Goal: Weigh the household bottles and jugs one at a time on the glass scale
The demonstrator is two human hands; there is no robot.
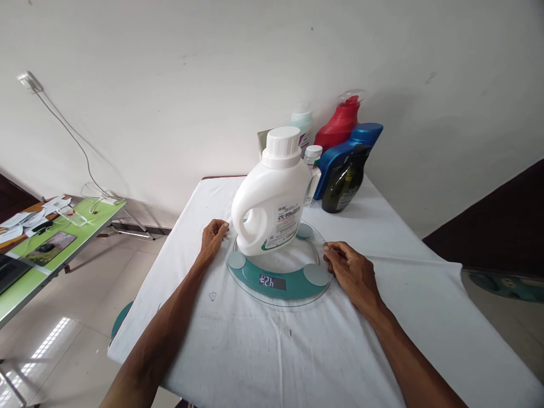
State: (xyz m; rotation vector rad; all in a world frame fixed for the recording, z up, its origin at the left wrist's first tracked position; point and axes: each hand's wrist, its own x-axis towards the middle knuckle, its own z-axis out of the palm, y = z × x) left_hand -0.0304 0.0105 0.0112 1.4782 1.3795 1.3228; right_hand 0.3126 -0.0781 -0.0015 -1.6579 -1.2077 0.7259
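A large white laundry detergent bottle with a ribbed white cap and a side handle stands on a round glass scale. The scale has a teal band across its near side and a lit display. My left hand is closed at the left edge of the scale, thumb and fingers drawn together. At the right edge, my right hand pinches the glass between thumb and curled fingers. Neither hand touches the bottle.
Behind the scale stand a blue bottle, a dark bottle, a red bottle and a small clear bottle. A white cloth covers the table, set against a wall. To the left is a green table with papers and a cable.
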